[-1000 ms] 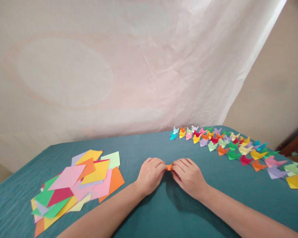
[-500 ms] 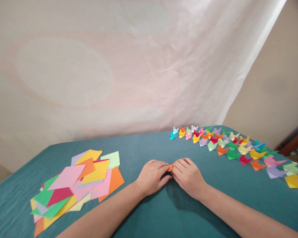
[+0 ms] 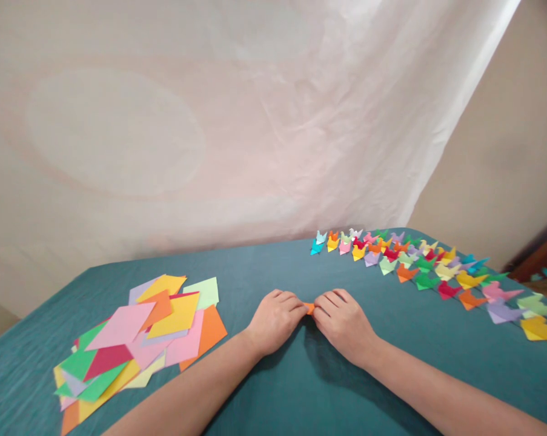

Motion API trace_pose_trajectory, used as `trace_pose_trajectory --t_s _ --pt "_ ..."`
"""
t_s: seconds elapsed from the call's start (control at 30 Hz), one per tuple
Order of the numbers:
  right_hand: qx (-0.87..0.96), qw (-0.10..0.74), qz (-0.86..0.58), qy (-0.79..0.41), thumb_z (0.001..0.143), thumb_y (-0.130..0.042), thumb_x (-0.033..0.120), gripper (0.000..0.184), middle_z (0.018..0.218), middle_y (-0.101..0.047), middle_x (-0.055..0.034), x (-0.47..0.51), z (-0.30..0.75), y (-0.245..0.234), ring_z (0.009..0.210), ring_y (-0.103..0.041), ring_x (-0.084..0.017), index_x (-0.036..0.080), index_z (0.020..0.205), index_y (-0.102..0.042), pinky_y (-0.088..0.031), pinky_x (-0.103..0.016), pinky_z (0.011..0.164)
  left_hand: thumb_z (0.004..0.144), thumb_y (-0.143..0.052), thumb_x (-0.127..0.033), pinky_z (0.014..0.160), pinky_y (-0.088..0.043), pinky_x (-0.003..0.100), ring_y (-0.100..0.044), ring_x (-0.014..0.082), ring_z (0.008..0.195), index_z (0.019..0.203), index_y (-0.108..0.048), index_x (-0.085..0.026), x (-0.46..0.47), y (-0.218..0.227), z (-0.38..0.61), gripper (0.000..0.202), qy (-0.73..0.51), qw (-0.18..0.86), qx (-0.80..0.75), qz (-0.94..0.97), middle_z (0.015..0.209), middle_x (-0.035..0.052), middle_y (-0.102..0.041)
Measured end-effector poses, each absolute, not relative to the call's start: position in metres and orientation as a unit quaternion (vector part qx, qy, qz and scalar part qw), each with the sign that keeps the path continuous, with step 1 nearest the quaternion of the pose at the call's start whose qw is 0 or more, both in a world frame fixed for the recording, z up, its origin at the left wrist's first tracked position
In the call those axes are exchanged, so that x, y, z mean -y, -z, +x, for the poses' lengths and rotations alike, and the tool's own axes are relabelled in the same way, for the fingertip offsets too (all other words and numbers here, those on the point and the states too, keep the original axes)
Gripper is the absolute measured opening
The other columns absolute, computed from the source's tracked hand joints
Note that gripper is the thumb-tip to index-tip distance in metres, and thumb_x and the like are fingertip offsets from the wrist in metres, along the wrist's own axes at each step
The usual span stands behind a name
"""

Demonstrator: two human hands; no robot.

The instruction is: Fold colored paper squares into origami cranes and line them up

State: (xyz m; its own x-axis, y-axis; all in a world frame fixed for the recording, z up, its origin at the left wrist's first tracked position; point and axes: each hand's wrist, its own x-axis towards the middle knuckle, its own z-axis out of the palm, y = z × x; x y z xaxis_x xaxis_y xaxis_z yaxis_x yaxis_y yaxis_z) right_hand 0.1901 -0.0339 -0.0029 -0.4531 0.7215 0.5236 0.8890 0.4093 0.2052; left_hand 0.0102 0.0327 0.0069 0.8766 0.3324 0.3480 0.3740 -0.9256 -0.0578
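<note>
A small folded piece of orange paper shows between my two hands, just above the cloth; most of it is hidden by fingers. My left hand pinches its left end, with the thumb tucked under the fingers. At the other end, my right hand grips the paper with curled fingers, its thumb out of sight. The fingertips of both hands are close together, with only a short orange strip visible between them.
Loose coloured paper squares lie in an overlapping pile on the left. Several rows of folded paper birds stand at the right on the green tablecloth. Behind the table hangs a pale curtain.
My left thumb, which was apart from the fingers below the paper, has closed up against them. My right hand has hardly moved. The whole view has shifted slightly.
</note>
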Motion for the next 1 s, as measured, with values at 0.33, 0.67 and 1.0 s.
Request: trace_pose_trajectory --t_s 0.33,0.67,1.0 --pt "0.866 0.128 -0.443 0.191 0.088 -0.047 0.012 0.02 0.085 -0.062 -0.0065 0.014 0.232 0.007 0.079 -0.055 -0.017 0.015 0.1 -0.063 -0.037 -0.032 0.077 0.092 -0.042 -0.033 0.09 -0.044 0.031 -0.058 0.0172 0.1 0.099 -0.063 -0.02 -0.033 -0.008 0.01 0.026 0.161 -0.013 0.185 -0.969 0.107 0.003 -0.065" --pt "0.906 0.16 -0.351 0.172 0.09 -0.045 0.017 0.024 0.089 -0.062 -0.0075 0.013 0.24 0.005 0.08 -0.054 -0.015 0.015 0.106 -0.062 -0.039 -0.031 0.073 0.092 -0.042 -0.037 0.092 -0.043 0.034 -0.057 0.0181 0.104 0.105 -0.063 -0.022 -0.036 -0.005 0.009 0.029 0.191 -0.048 0.208 -0.958 0.111 0.0041 -0.064" --pt "0.903 0.165 -0.365 0.156 0.089 -0.043 0.015 0.025 0.09 -0.063 -0.0081 0.013 0.24 0.007 0.081 -0.053 -0.016 0.014 0.104 -0.063 -0.039 -0.031 0.074 0.089 -0.049 -0.038 0.09 -0.043 0.032 -0.055 0.0184 0.104 0.11 -0.06 -0.022 -0.039 -0.004 0.009 0.029 0.201 -0.117 0.228 -0.946 0.11 0.0035 -0.063"
